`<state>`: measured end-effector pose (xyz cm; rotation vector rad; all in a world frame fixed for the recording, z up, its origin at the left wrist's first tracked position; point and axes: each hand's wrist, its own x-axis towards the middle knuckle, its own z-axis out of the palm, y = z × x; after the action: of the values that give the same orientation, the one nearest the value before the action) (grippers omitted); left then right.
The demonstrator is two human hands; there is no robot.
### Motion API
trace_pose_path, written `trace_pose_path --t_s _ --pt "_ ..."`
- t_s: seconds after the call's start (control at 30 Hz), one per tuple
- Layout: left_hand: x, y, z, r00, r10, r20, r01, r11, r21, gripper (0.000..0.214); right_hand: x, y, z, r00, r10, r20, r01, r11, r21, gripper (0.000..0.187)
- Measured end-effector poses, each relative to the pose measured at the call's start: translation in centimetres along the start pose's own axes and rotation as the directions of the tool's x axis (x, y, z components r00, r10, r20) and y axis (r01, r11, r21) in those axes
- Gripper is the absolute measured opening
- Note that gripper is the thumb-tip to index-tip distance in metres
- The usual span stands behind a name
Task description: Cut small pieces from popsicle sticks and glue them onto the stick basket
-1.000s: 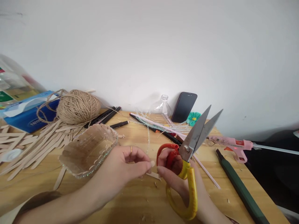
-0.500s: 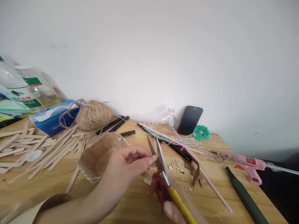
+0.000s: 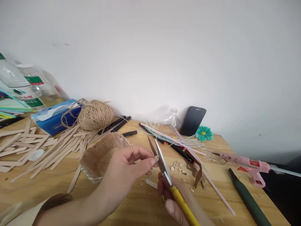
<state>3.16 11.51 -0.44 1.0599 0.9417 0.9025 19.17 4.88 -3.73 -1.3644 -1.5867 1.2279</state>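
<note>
Centrally, scissors (image 3: 168, 179), part-open; in right hand (image 3: 172, 207)

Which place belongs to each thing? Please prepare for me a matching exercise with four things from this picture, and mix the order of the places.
Things:
1. metal-bladed scissors with a yellow handle
2. round ball of brown twine
3. dark rectangular smartphone
4. pink plastic glue gun

Places:
A. beside the teal flower with a yellow centre
B. at the wooden table's right edge
C. in the right hand
D. beside the blue tissue pack

Pairs: 1-C, 2-D, 3-A, 4-B
</note>
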Motion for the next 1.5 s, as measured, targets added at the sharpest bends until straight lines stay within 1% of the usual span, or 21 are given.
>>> trace_pose_path --t_s 0.13,0.27,0.37,0.5,0.7,0.9,1.0,1.1,1.17,1.27,1.4,1.5 --pt "0.0 0.1 -0.1 1.0 -0.018 -0.005 0.018 1.0 0.004 0.006 -0.2 -0.3 -0.2 1.0 -0.022 -0.003 0.022 1.0 0.012 0.059" --pt "0.0 0.1 0.0 1.0 -0.013 -0.002 0.013 1.0 0.0 0.007 -0.7 0.1 -0.3 0.999 0.021 -0.039 -0.019 0.999 0.051 0.054" --pt "0.0 0.0 0.1 1.0 -0.013 -0.006 0.013 1.0 0.001 0.008 -0.9 0.4 -0.3 0.998 0.039 -0.041 -0.036 0.998 0.06 0.05" --pt "0.0 -0.2 0.1 1.0 -0.015 -0.007 0.015 1.0 0.005 0.009 -0.6 0.0 -0.3 0.999 0.027 -0.032 -0.024 0.997 0.073 0.053" --pt "0.1 -0.2 0.1 1.0 -0.016 0.013 0.016 1.0 -0.007 0.009 -0.3 -0.6 -0.4 1.0 0.02 0.015 -0.02 0.999 0.042 0.052" --pt "0.1 0.0 0.1 0.999 -0.04 0.002 0.04 0.999 -0.024 0.008 -0.2 -0.9 -0.4 0.999 0.035 -0.022 -0.034 0.998 0.043 0.058" --pt "0.0 0.2 0.1 0.998 -0.057 -0.004 0.057 0.998 -0.014 0.008 -0.1 -1.1 -0.4 0.999 0.042 0.026 -0.043 0.997 0.058 0.061" --pt "0.0 0.5 0.1 0.998 -0.07 0.0 0.07 0.998 -0.001 0.008 -0.4 -0.8 -0.3 0.996 0.08 0.032 -0.082 0.993 0.08 0.066" --pt "0.1 0.7 0.1 0.997 -0.073 0.0 0.073 0.997 0.006 0.009 -0.7 -0.3 -0.2 0.995 0.099 0.01 -0.1 0.99 0.103 0.064" --pt "0.3 0.8 0.0 0.998 -0.068 0.005 0.068 0.997 0.02 0.009 -0.9 0.0 -0.2 0.995 0.096 -0.014 -0.094 0.988 0.123 0.061" --pt "0.4 0.9 0.0 0.997 -0.076 0.01 0.075 0.996 0.054 0.008 -0.6 -1.3 -0.4 0.995 0.098 -0.009 -0.097 0.99 0.101 0.059" --pt "0.4 1.1 -0.1 0.996 -0.083 0.015 0.082 0.994 0.075 0.007 -0.4 -2.7 -0.6 0.992 0.124 -0.024 -0.12 0.983 0.138 0.054"
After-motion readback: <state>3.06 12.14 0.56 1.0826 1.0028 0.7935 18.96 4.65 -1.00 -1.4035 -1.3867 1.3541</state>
